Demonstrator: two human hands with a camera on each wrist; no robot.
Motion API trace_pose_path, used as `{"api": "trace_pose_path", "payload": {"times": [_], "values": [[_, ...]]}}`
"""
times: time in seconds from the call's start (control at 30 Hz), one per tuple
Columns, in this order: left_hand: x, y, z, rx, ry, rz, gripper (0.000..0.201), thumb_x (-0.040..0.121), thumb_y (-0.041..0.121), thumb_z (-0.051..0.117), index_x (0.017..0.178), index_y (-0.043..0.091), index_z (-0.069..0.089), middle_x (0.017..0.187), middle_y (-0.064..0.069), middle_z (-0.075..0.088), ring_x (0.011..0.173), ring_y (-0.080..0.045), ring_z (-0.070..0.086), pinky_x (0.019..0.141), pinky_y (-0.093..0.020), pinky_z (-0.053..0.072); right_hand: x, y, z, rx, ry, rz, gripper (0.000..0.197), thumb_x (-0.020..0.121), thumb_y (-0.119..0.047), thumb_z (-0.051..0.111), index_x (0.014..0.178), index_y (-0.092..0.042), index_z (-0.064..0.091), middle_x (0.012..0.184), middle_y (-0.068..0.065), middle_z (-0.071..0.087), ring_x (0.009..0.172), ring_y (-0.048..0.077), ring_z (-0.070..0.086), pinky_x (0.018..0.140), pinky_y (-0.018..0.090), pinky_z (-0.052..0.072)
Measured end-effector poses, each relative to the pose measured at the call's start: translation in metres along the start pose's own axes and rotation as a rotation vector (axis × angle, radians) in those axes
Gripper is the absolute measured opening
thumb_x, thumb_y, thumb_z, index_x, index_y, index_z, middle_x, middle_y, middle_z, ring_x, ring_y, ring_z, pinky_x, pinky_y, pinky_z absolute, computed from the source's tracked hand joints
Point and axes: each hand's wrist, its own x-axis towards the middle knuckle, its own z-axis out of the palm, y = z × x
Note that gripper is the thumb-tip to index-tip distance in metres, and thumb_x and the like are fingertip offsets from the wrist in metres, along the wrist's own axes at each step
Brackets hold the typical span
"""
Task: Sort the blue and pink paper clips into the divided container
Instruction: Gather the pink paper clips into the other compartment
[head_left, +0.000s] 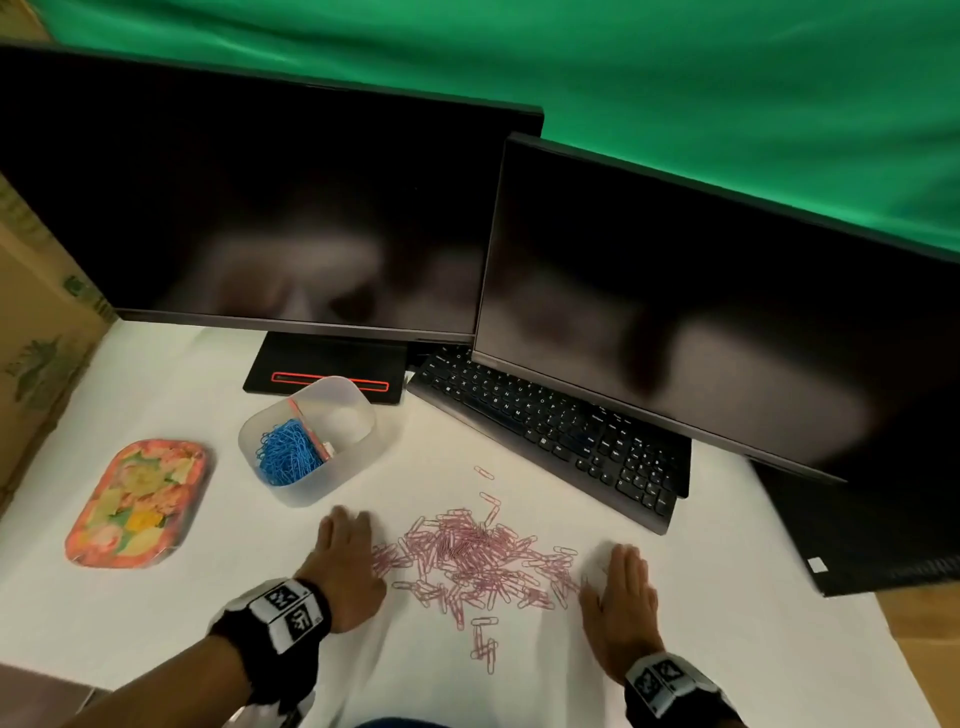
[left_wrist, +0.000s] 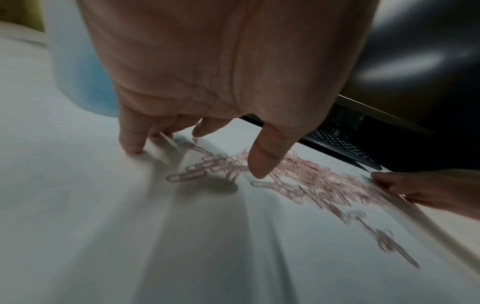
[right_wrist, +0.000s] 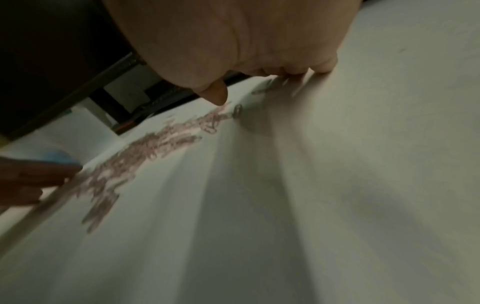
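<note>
Head view is showing two hands lying flat on the white table, one on each side of a heap of pink paper clips. The left hand is resting palm down at the left edge of the heap, its grip spread with fingers straight, holding nothing. The right hand is lying the same way at the right edge, fingers straight and together, also holding nothing.

Left wrist view is showing the left hand's fingertips touching the table, with pink clips just beside the thumb. Right wrist view is blurry, but the right hand's fingertips are touching the table too.

Behind the left hand, the divided container is sitting on the table. Blue paper clips are filling its left part. The right part is looking bare of clips.

A flowery tray is sitting further left. A black keyboard and two dark monitors are standing behind.
</note>
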Motion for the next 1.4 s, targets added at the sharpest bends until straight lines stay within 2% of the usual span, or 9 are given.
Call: {"api": "trace_pose_path", "payload": {"times": [0.33,0.43,0.53,0.73,0.87,1.0,1.1,1.27,1.4], "values": [[-0.013,0.062,0.018,-0.073,-0.062,0.341,0.092,0.085,0.027,0.051,0.151,0.017,-0.014,0.156,-0.004,-0.028,0.146,-0.024,-0.020,0.120,-0.031,0.000,-0.009,-0.069,0.025,0.111,-0.212,-0.367,0.080,0.095,-0.021,0.040,0.151,-0.011,-0.016,0.151,-0.006,-0.028,0.143,0.013,-0.022,0.118,0.027,-0.008],[-0.012,0.056,0.007,-0.121,0.114,0.301,0.085,0.083,0.022,0.059,0.151,0.024,0.008,0.159,-0.002,0.007,0.146,-0.023,0.016,0.114,-0.032,0.030,-0.004,-0.062,0.012,0.251,-0.097,-0.408,0.067,0.092,-0.019,0.050,0.151,-0.017,0.019,0.150,-0.015,0.016,0.141,0.005,0.018,0.113,0.016,0.019],[-0.013,0.036,-0.005,-0.086,0.245,0.135,0.071,0.077,0.028,0.066,0.137,0.027,0.029,0.137,-0.001,0.033,0.123,-0.022,0.041,0.094,-0.035,0.048,-0.010,-0.041,-0.005,0.142,0.034,-0.471,0.024,0.084,-0.028,0.053,0.107,-0.037,0.056,0.108,-0.016,0.051,0.099,0.001,0.050,0.087,0.018,0.046],[-0.010,-0.002,-0.008,-0.096,-0.017,-0.114,0.065,0.072,0.039,0.070,0.125,0.021,0.038,0.126,-0.006,0.042,0.111,-0.025,0.056,0.088,-0.031,0.049,-0.037,-0.049,0.005,-0.120,-0.572,-0.666,0.021,0.079,-0.037,0.053,0.073,-0.021,0.064,0.072,-0.008,0.063,0.080,0.012,0.062,0.081,0.026,0.052],[-0.003,0.011,-0.001,-0.154,0.047,0.072,0.026,0.077,0.034,0.065,0.095,0.027,0.047,0.108,0.001,0.056,0.101,-0.020,0.058,0.079,-0.023,0.041,-0.032,-0.075,0.019,-0.048,-0.479,-0.654,0.016,0.084,-0.026,0.058,0.088,-0.013,0.067,0.088,-0.001,0.067,0.088,0.017,0.063,0.073,0.020,0.045],[0.005,0.040,0.005,-0.256,0.085,0.190,0.022,0.077,0.024,0.064,0.097,0.026,0.055,0.095,0.005,0.057,0.095,-0.020,0.060,0.072,-0.020,0.039,-0.014,-0.087,0.019,0.046,-0.348,-0.559,0.013,0.085,-0.026,0.055,0.094,-0.019,0.062,0.079,-0.014,0.051,0.083,0.014,0.054,0.078,0.024,0.048],[0.005,0.052,0.001,-0.343,0.086,0.194,0.039,0.072,0.025,0.069,0.101,0.031,0.045,0.100,0.004,0.052,0.092,-0.019,0.058,0.076,-0.023,0.044,-0.003,-0.078,0.007,0.051,-0.201,-0.448,0.017,0.083,-0.030,0.058,0.099,-0.029,0.054,0.095,-0.011,0.052,0.090,0.014,0.056,0.083,0.028,0.049],[0.007,0.060,0.001,-0.190,0.023,0.081,0.114,0.056,0.057,0.077,0.144,0.031,0.010,0.134,-0.007,0.027,0.117,-0.031,0.053,0.097,-0.040,0.048,0.008,-0.061,-0.009,-0.053,-0.145,-0.211,0.077,0.073,-0.029,0.073,0.135,-0.033,0.028,0.125,-0.001,0.035,0.111,0.023,0.055,0.089,0.031,0.051],[0.015,0.077,0.004,-0.088,0.052,0.135,0.111,0.054,0.050,0.081,0.142,0.030,0.016,0.131,-0.007,0.025,0.112,-0.032,0.055,0.095,-0.041,0.050,0.019,-0.074,-0.006,-0.022,-0.187,-0.236,0.091,0.069,-0.027,0.077,0.142,-0.036,0.023,0.128,0.000,0.033,0.106,0.024,0.060,0.091,0.032,0.053]]}}
